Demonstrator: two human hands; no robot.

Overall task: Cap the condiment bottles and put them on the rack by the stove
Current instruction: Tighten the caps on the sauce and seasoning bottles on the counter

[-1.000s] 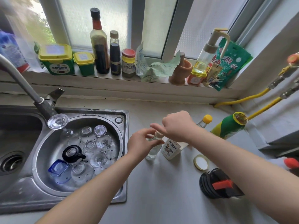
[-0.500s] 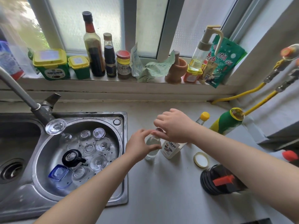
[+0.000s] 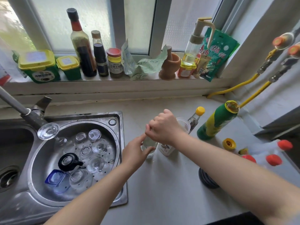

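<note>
My right hand (image 3: 164, 127) is curled tight over the mouth of the small clear bottle (image 3: 149, 146), fingers bunched as they would be round a cap; the cap itself is hidden under my knuckles, so I cannot tell how far on it is. My left hand (image 3: 135, 151) has a narrower grip lower down, thumb and fingertips pressed to the bottle's side. I judge that grip is there to stop the glass from turning while the top is twisted home.

The bottle stands upright on the table (image 3: 170, 184), just right of the sink (image 3: 116, 117), so it has something firm beneath it while I press down. Touching or nearly touching it on the right is a white-labelled bottle (image 3: 165, 147), mostly covered by my right wrist. Behind that are a clear plastic cup (image 3: 184, 125) and a thin dark bottle with a yellow cap (image 3: 197, 115), already closed.

Further right leans a green and yellow bottle (image 3: 215, 120) with its mouth open. A loose yellow cap (image 3: 229, 143) lies on the table near its base, likely its own. That one looks to be next. Red caps (image 3: 284, 145) show at the right edge, on containers too blurred to name.

The rack by the stove is not in view, so nothing has gone there that I can see. The windowsill (image 3: 105, 82) above holds sauces and tubs, all lidded.
</note>
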